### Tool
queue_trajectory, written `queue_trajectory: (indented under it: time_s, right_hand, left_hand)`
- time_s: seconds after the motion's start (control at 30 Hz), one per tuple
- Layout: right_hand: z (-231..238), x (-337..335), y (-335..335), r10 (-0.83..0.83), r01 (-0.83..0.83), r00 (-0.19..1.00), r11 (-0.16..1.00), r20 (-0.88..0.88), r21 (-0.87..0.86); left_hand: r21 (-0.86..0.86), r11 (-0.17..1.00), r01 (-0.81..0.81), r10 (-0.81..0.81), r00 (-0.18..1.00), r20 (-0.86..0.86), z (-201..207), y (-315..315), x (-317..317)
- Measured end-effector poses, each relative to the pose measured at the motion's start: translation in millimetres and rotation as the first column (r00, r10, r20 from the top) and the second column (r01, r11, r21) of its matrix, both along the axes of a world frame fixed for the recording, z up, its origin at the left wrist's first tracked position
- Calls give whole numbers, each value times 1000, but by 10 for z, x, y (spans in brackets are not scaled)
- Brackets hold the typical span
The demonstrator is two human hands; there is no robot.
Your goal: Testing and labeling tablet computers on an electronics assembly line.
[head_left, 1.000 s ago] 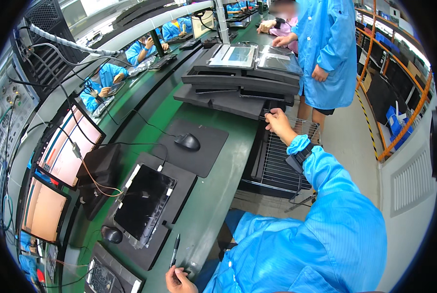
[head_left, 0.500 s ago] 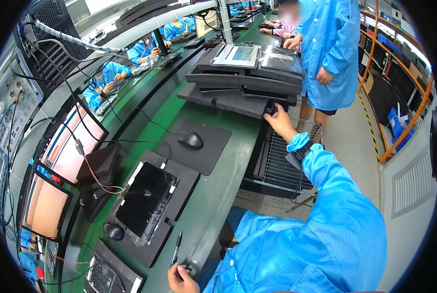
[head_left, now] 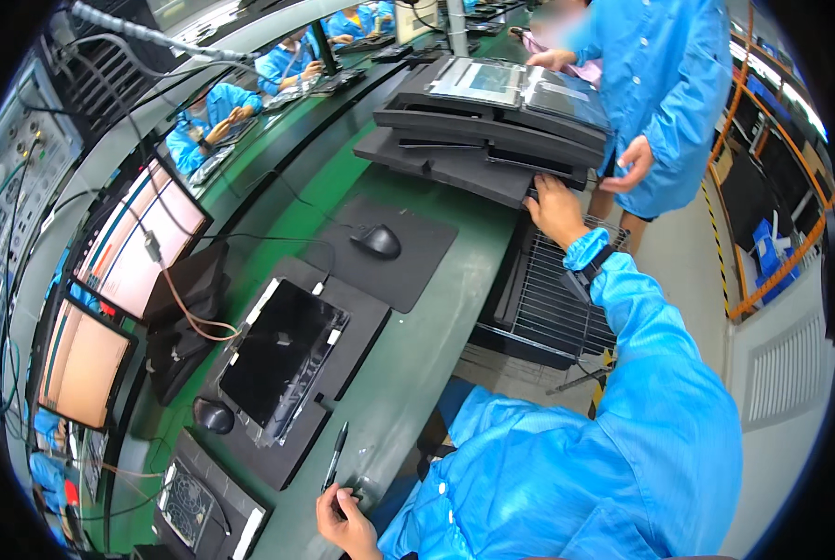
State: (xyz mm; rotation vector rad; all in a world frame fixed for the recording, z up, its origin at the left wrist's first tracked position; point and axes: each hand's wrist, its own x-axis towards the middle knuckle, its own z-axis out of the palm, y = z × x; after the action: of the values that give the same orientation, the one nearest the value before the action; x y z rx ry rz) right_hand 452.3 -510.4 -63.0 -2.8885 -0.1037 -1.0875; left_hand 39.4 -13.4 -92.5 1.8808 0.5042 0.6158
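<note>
My right hand (head_left: 557,213) reaches out to the near right corner of the lowest black foam tray (head_left: 455,170) in a stack. Its fingers are curled at the tray's edge, with the fingertips partly hidden under the upper trays (head_left: 492,133). Flat panels in clear film (head_left: 478,82) lie on top of the stack. At the lower edge my left hand (head_left: 347,525) is closed around the end of a black pen (head_left: 336,455), which points away over the green bench. A dark screen panel (head_left: 282,355) with white tabs rests on a black foam pad (head_left: 366,327).
On the bench (head_left: 436,355) are a mouse (head_left: 376,242) on its pad, a second mouse (head_left: 214,415) and two lit monitors (head_left: 142,243) with cables. A wire rack (head_left: 567,294) stands below the bench edge. A co-worker in a blue coat (head_left: 665,103) stands beside the stack.
My right hand has shifted from pinching the tray corner to lying with its fingers further over the edge. The co-worker's lower hand has come nearer the stack. The view has tilted slightly.
</note>
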Motion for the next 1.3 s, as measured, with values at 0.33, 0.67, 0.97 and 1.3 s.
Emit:
queue_trajectory:
  time_s: [0.33,0.67,0.97,1.3]
  right_hand:
    - [-19,-63,86,-51,51,998,999,36,-2]
    - [35,-96,131,-58,59,997,998,-41,27]
    - [-24,-56,108,-69,69,997,998,29,0]
    - [61,-85,144,-5,16,991,997,133,-79]
  left_hand:
    - [13,999,-31,30,996,89,88,-128,93]
    - [42,999,-21,18,998,62,140,-133,98]
    - [58,998,-3,1,1000,27,25,-47,37]
    - [148,989,23,-27,999,23,160,-76,64]
